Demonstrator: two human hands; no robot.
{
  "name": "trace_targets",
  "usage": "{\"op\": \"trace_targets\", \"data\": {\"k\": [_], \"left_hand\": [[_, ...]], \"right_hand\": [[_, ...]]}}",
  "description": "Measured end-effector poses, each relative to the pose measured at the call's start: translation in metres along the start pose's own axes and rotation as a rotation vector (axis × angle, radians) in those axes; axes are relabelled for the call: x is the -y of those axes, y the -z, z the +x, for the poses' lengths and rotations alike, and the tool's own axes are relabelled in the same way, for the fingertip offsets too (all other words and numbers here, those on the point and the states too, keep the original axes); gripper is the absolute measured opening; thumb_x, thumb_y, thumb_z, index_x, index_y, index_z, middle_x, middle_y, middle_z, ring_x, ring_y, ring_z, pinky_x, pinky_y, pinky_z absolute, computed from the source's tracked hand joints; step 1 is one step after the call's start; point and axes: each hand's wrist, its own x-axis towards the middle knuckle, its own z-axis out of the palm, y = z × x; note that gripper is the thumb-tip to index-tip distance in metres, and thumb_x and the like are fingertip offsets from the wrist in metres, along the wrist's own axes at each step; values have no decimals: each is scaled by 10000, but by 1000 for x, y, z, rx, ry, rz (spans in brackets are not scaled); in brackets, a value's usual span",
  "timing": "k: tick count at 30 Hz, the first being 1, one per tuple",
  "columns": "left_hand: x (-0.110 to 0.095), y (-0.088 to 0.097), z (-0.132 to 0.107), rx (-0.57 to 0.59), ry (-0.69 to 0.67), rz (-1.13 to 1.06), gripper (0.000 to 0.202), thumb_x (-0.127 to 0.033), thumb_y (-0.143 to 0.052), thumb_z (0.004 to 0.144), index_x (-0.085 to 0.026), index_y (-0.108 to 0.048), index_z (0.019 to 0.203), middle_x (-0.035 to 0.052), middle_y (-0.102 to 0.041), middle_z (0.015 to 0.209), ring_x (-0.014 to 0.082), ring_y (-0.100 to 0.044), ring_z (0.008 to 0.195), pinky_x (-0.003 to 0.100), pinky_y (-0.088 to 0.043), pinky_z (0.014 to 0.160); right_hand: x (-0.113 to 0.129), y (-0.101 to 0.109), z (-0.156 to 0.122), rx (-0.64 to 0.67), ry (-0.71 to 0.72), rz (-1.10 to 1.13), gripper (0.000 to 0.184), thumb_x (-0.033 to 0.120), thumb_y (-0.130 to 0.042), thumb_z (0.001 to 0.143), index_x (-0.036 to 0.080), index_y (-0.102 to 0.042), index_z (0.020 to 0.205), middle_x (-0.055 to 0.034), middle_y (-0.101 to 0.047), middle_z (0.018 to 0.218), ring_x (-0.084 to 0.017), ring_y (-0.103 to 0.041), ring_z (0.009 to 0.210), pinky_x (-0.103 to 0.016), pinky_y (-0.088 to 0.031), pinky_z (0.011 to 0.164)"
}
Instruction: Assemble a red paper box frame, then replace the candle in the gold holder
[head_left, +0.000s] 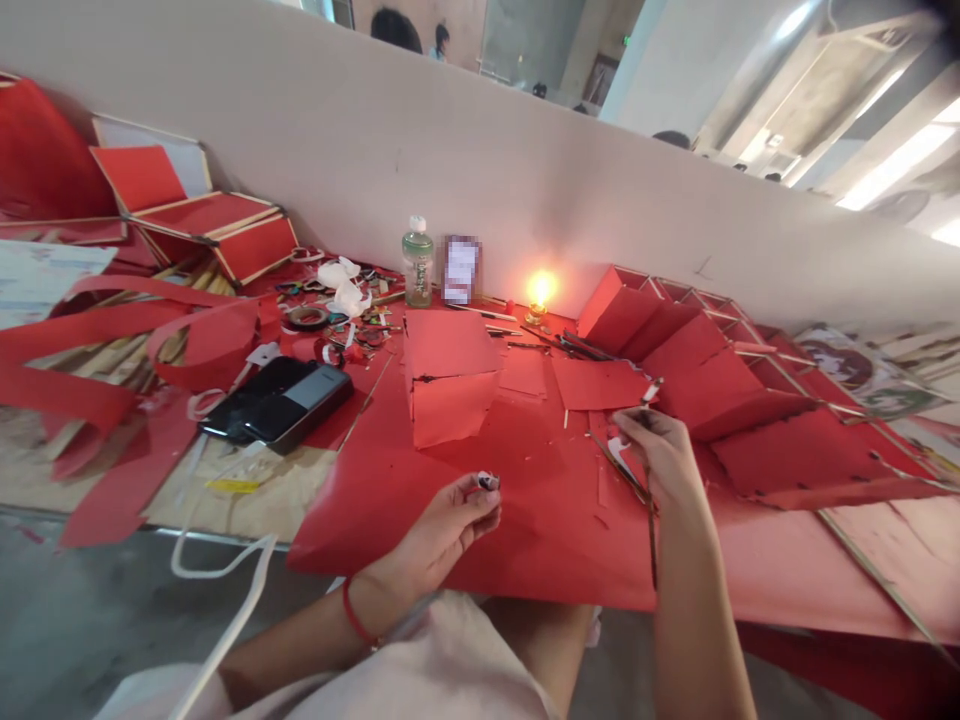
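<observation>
My left hand [454, 520] is above the front of the red sheet, fingers curled and thumb against them. A small white-and-dark piece [487, 481], perhaps a wrap, shows at its fingertips. Farther right, my right hand [664, 445] is raised with its fingers pinched together. What they grip is too small to make out; a white tip [652, 390] sticks up there. A red paper box [452, 375] stands beyond my left hand. Beneath my right hand lie a thin dark stick [652, 550] and red paper scraps [602, 385].
A small flame [541, 288] burns near the wall, beside a bottle [418, 262] and a propped phone [460, 270]. Red paper-and-stick frames [765, 400] fill the right. On the left are a black device [300, 405], a white cable [225, 630] and red strips [112, 495].
</observation>
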Motion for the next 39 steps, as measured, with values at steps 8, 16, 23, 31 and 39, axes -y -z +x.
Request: {"op": "trace_targets", "data": {"k": [8, 16, 23, 31, 39], "left_hand": [[7, -18, 14, 69, -35, 31, 437, -262, -1001, 508, -145, -695, 797, -14, -683, 762, 84, -640, 698, 200, -544, 683], [4, -7, 28, -6, -156, 183, 319, -316, -896, 688, -155, -704, 885, 20, -732, 776, 118, -688, 679, 221, -553, 661], [-11, -11, 28, 23, 18, 106, 247, -384, -627, 942, -164, -738, 929, 116, -787, 1010, 179, -759, 873, 264, -591, 729], [-6, 6, 40, 71, -128, 209, 352, -383, -939, 611, -159, -764, 820, 57, -785, 881, 153, -729, 809, 255, -569, 795], [37, -23, 70, 219, -241, 525, 561, -494, -922, 574, -195, -738, 1012, 100, -774, 1068, 253, -714, 999, 339, -530, 885]], "right_hand": [[-22, 60, 19, -384, 154, -515, 363, 550, -726, 653, 197, -676, 585, -55, -633, 533, -209, -552, 558, -303, -383, 540], [-9, 45, 26, -198, 146, -507, 359, 497, -718, 656, 205, -570, 510, 9, -513, 468, -145, -459, 519, -283, -320, 549], [-3, 9, 27, 11, 292, -545, 292, 220, -691, 603, 201, -726, 892, 16, -601, 730, -147, -500, 644, -270, -378, 631], [-8, -24, 18, 246, 205, -273, 228, 317, -648, 728, 192, -757, 886, -5, -629, 736, -129, -547, 625, -241, -419, 575], [0, -80, -1, 197, -39, 275, 437, 580, -759, 686, 160, -749, 807, 49, -540, 533, -43, -383, 397, -187, -265, 376]]}}
